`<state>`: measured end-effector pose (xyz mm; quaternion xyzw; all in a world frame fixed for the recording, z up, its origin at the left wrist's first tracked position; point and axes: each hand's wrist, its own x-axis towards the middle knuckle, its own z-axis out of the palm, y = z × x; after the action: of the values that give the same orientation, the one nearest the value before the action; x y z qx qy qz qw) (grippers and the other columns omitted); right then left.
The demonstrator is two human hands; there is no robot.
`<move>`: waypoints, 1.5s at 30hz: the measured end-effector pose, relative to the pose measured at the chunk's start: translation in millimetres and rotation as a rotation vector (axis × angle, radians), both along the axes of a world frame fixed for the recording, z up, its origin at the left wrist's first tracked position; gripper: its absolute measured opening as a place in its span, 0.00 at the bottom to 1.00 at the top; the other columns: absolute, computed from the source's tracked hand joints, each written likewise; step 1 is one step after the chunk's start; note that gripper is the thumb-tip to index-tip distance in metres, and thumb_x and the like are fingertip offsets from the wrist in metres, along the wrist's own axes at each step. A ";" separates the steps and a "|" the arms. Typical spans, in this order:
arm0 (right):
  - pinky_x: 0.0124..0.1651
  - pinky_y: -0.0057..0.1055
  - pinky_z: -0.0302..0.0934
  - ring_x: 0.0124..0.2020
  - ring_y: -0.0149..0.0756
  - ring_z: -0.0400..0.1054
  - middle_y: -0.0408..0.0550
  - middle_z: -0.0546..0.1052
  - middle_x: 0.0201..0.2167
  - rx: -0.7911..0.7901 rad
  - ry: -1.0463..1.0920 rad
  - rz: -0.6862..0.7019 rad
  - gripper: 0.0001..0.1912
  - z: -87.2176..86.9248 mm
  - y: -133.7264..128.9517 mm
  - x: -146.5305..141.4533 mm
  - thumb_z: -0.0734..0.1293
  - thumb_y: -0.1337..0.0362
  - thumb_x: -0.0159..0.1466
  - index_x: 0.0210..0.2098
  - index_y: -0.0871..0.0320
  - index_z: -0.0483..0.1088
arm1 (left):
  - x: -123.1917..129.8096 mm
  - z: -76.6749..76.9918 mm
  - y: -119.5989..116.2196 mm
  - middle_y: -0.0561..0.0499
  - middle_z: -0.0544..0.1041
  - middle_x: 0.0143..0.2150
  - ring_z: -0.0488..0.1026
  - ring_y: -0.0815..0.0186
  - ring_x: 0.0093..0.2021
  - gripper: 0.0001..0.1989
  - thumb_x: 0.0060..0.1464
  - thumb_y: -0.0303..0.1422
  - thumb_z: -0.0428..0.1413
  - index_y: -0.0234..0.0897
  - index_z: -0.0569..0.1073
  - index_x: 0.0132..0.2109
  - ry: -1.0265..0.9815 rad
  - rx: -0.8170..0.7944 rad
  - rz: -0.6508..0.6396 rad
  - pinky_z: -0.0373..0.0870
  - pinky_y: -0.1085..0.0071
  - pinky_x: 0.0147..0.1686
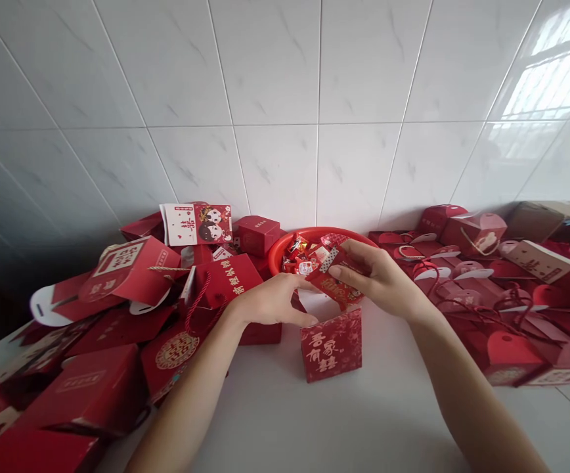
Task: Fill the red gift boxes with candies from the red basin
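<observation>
A small red gift box (pixel 333 348) with white lettering stands upright on the table in front of me, its top open and the pale inside showing. My left hand (pixel 278 301) grips its left rim, the thumb at the near edge and the other fingers partly hidden. My right hand (pixel 381 274) pinches a flat red packet (pixel 337 286) with gold lettering and a dotted edge, tilted over the box's opening. Just behind the hands, a round red plastic basket (pixel 285 244) holds several wrapped candies (pixel 305 267).
Red gift boxes (pixel 102 381) are heaped along the left side, some with rope handles. More boxes (pixel 502 315) stand in rows on the right. A brown cardboard box (pixel 536 220) is at the far right. Behind the white table (pixel 354 427) rises a tiled wall (pixel 275 157).
</observation>
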<state>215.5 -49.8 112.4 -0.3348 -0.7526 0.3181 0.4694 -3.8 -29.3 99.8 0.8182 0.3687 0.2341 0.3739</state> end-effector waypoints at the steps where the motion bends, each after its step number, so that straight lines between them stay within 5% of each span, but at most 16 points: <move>1: 0.25 0.28 0.50 0.24 0.29 0.55 0.40 0.66 0.23 0.005 0.011 -0.030 0.16 -1.5 1.7 -1.2 0.72 0.53 0.62 0.28 0.55 0.66 | -0.4 -1.2 1.1 0.45 0.83 0.50 0.81 0.51 0.47 0.25 0.40 0.29 0.70 0.43 0.82 0.50 0.017 0.003 -0.006 0.76 0.66 0.41; 8: 0.25 0.29 0.47 0.22 0.29 0.56 0.39 0.70 0.22 0.177 -0.119 -0.282 0.24 -11.4 11.5 -4.1 0.78 0.49 0.53 0.30 0.54 0.62 | -3.0 -10.4 7.0 0.48 0.81 0.55 0.78 0.51 0.53 0.27 0.43 0.33 0.69 0.45 0.80 0.53 0.058 0.041 -0.027 0.73 0.67 0.45; 14: 0.26 0.31 0.43 0.25 0.35 0.58 0.44 0.67 0.23 0.517 -0.519 -0.428 0.30 -15.4 16.5 -5.0 0.66 0.33 0.58 0.31 0.54 0.59 | 1.2 0.5 0.6 0.50 0.82 0.44 0.78 0.59 0.38 0.21 0.47 0.37 0.67 0.38 0.79 0.49 0.184 -0.012 -0.060 0.70 0.68 0.36; 18: 0.28 0.31 0.45 0.27 0.37 0.60 0.45 0.67 0.23 0.551 -0.584 -0.418 0.28 -15.9 17.6 -4.0 0.62 0.35 0.62 0.31 0.54 0.57 | 1.6 1.6 0.3 0.51 0.81 0.48 0.77 0.58 0.44 0.22 0.47 0.35 0.66 0.39 0.78 0.51 0.189 -0.012 -0.084 0.71 0.67 0.41; 23: 0.28 0.29 0.50 0.22 0.31 0.57 0.39 0.65 0.20 0.334 -0.296 -0.352 0.14 -11.6 13.1 0.5 0.60 0.53 0.71 0.32 0.55 0.60 | -0.1 -3.6 2.6 0.48 0.76 0.62 0.73 0.53 0.59 0.30 0.47 0.36 0.67 0.43 0.75 0.59 0.168 -0.026 -0.071 0.71 0.64 0.53; 27: 0.24 0.27 0.49 0.20 0.27 0.52 0.37 0.62 0.19 0.238 0.077 -0.326 0.18 -8.7 9.9 -2.8 0.64 0.49 0.68 0.30 0.56 0.63 | 3.6 -2.1 -2.1 0.47 0.75 0.62 0.69 0.51 0.64 0.31 0.46 0.36 0.68 0.42 0.75 0.59 0.171 0.026 -0.056 0.66 0.61 0.60; 30: 0.24 0.26 0.50 0.21 0.27 0.54 0.38 0.64 0.21 0.264 0.199 -0.313 0.20 -12.4 8.8 -10.8 0.67 0.49 0.66 0.27 0.56 0.63 | 8.4 1.6 -8.1 0.50 0.79 0.56 0.75 0.55 0.56 0.25 0.47 0.30 0.65 0.44 0.78 0.55 0.146 0.113 -0.117 0.68 0.63 0.55; 36: 0.30 0.28 0.55 0.26 0.29 0.60 0.40 0.69 0.25 0.327 0.080 -0.174 0.17 -29.2 9.8 -25.0 0.68 0.52 0.67 0.29 0.56 0.64 | 9.0 0.6 -8.9 0.57 0.76 0.29 0.71 0.67 0.28 0.09 0.46 0.29 0.63 0.38 0.76 0.38 0.185 0.077 -0.073 0.63 0.72 0.28; 45: 0.28 0.28 0.49 0.24 0.28 0.54 0.41 0.67 0.22 0.148 -0.364 0.129 0.21 -23.5 16.5 -8.3 0.65 0.46 0.68 0.31 0.59 0.70 | -1.4 3.3 0.9 0.50 0.79 0.44 0.74 0.61 0.41 0.18 0.53 0.35 0.63 0.37 0.76 0.51 0.233 0.075 -0.163 0.68 0.68 0.40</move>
<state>207.2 -33.3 88.9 -0.3023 -0.8662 0.2258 0.3277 -5.2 -28.4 103.1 0.8803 0.3331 0.1203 0.3156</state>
